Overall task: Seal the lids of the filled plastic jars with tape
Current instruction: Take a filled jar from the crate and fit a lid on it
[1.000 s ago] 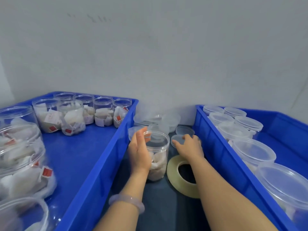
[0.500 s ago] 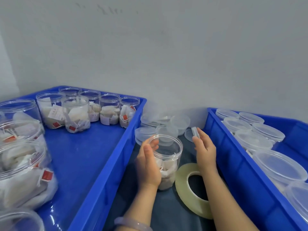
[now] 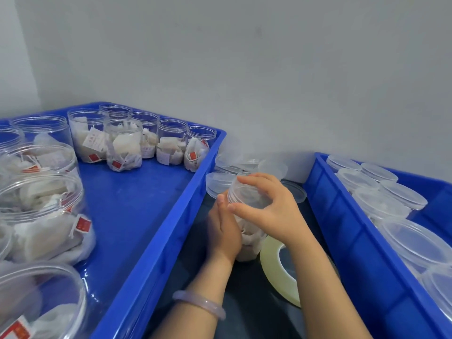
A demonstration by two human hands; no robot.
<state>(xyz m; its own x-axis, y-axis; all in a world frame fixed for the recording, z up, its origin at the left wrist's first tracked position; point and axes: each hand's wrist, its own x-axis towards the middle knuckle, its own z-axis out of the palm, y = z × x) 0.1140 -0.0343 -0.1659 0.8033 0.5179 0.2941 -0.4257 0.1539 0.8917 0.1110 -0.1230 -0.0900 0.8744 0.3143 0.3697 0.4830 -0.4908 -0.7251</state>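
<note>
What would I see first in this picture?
In the middle, the left hand holds a clear plastic jar of white sachets while the right hand grips its clear round lid. A big roll of clear tape lies just right of the jar. A left blue plastic tray and a right blue plastic tray hold more jars.

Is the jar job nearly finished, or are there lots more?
Not nearly. Done: lidded jars stand in the right tray, though any tape on them is too hard to see. In hand: the left hand holds a filled jar while the right hand sets a lid on it; the tape roll lies beside it. Left: many open filled jars in the left tray.
</note>
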